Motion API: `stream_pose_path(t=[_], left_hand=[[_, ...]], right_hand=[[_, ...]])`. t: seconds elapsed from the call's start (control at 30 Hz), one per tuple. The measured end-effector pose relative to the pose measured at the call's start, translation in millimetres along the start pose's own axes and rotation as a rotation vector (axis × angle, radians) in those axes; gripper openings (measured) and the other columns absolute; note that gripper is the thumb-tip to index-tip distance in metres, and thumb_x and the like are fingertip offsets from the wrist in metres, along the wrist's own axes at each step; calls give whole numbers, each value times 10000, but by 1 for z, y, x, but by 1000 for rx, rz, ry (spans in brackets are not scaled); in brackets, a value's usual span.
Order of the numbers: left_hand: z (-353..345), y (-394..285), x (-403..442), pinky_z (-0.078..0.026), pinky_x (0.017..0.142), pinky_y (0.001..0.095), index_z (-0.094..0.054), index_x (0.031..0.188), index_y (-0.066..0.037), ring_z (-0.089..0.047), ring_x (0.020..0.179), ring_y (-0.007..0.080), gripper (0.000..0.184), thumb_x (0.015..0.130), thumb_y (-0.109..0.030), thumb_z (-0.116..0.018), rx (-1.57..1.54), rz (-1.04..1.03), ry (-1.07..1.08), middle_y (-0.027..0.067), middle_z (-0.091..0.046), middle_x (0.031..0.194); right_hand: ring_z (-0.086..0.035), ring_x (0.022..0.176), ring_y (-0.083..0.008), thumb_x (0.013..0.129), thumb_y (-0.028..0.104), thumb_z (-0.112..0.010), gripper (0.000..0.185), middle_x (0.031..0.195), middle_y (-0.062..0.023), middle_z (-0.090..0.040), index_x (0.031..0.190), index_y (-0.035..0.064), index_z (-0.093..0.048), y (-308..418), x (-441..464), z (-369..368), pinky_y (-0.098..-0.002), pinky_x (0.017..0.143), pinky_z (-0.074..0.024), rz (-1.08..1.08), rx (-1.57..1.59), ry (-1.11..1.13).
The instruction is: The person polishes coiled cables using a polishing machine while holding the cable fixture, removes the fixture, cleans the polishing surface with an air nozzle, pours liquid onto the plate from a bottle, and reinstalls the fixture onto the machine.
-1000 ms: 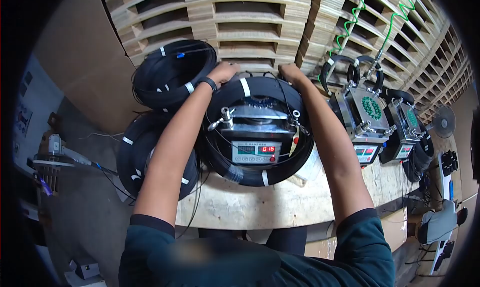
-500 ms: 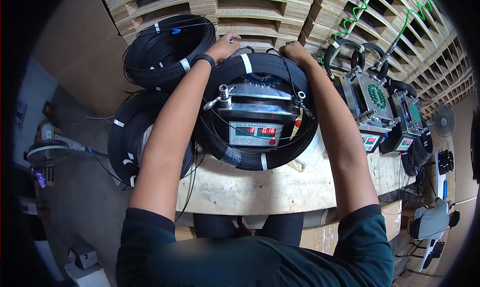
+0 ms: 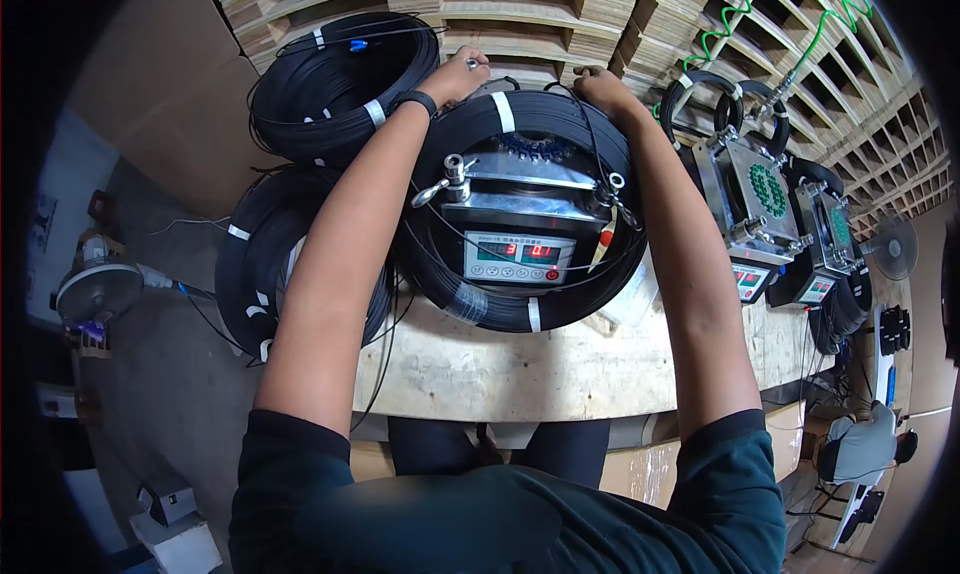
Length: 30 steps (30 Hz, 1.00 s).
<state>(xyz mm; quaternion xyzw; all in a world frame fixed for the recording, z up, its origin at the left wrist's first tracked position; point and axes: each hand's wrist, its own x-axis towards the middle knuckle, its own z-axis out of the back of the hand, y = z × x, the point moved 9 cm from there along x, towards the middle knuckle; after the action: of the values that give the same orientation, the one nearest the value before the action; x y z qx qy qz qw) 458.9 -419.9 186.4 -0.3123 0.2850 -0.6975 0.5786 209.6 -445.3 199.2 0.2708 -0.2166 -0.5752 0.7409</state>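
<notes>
A large coil of black cable with white bands stands around a metal clamp machine, whose panel shows red digits. Beyond the coil's upper left is my left hand, fingers curled, a ring on one finger; what they hold, if anything, is too small to tell. My right hand is behind the coil's upper right, its fingers bent and partly hidden by the hand's back. Thin black cable loops show between the two hands.
More black coils are stacked at the left. Two similar machines with green rings stand at the right on the wooden table. Wooden pallets rise behind. A seated person is at the far right.
The view has shifted, so the machine and coil appear higher than a second ago. Both hands remain behind the coil. The panel's red digits have changed.
</notes>
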Motion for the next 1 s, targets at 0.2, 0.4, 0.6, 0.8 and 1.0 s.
stream_pose_path(t=[0.2, 0.4, 0.6, 0.8, 1.0], left_hand=[[-1, 2, 1, -481, 931, 367, -535, 1234, -114, -639, 1062, 326, 396, 920, -350, -591, -16, 14, 13, 226, -640, 1180], [0, 4, 5, -490, 908, 365, -535, 1238, -125, -649, 1023, 316, 425, 901, -378, -589, 15, -15, 13, 219, -651, 1145], [2, 7, 8, -494, 886, 373, -545, 1224, -138, -659, 982, 325, 417, 903, -403, -574, 79, -38, 4, 218, -664, 1099], [4, 6, 9, -483, 899, 364, -555, 1187, -118, -651, 1008, 317, 384, 913, -386, -578, 94, -69, 7, 195, -666, 1089], [6, 7, 15, -472, 900, 335, -585, 1089, -101, -643, 979, 293, 323, 893, -356, -613, 69, -116, 4, 159, -664, 1033]], right_hand=[[-649, 1061, -310, 837, 214, -628, 539, 1171, -261, -674, 1337, 18, -578, 14, -16, 2, -347, 913, -490, -20, -25, 16], [-638, 897, -292, 795, 73, -569, 376, 1017, -211, -693, 1152, 4, -664, 3, -8, 6, -371, 808, -503, 125, 206, -240], [-622, 936, -192, 792, 5, -546, 503, 1033, -150, -690, 1285, 78, -614, 11, -9, 4, -295, 861, -495, 197, 208, -147], [-626, 845, -180, 773, -65, -492, 361, 912, -89, -701, 1035, 60, -707, 13, -10, 1, -299, 787, -498, 232, 276, -166], [-558, 709, -121, 913, 71, -573, 171, 764, -39, -634, 1026, 55, -700, 17, -19, 4, -280, 666, -472, 209, 309, -157]])
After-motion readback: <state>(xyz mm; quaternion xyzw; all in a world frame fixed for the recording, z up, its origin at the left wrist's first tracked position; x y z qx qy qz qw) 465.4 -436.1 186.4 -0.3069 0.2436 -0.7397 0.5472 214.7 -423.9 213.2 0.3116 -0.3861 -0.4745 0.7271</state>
